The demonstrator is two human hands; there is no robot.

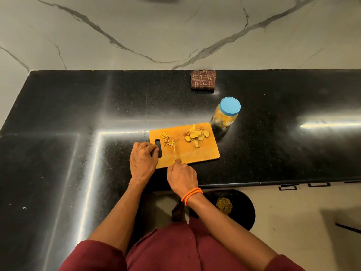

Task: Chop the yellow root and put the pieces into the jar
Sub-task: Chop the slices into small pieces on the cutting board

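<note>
The main risk lay at the left end of the board [197, 153], where the knife [174, 151] stood edge-on as a thin pale line running from the right hand [181, 178] up to a small heap of root bits [168, 140]. The left hand [143, 161] gripped that same end, its fingers curled over the board's edge beside the handle slot [158, 148], close to the blade; a slip sideways would likely have brought the edge toward those fingers. The board lay near the front edge of the glossy black tabletop [78, 114], so a hard push could probably have skated it, scattering pieces. The larger pile of slices [196, 134] sat at the far right of the board, just beside the jar [226, 115], which stood on the tabletop touching or nearly touching the board's far corner, already part-filled with yellow pieces. Its blue lid [230, 106] was on, so nothing could go in until it came off, and a careless sweep of the blade might have knocked slices off the board or bumped the jar. The right hand was closed round the knife handle, which was hidden in the fist, with one finger stretched forward along the blade's back, wrist bent down and marked by orange bands [192, 195]. Both forearms reached forward from maroon sleeves, converging on the board's near left corner. A folded checked cloth [203, 79] lay well apart at the back.
</note>
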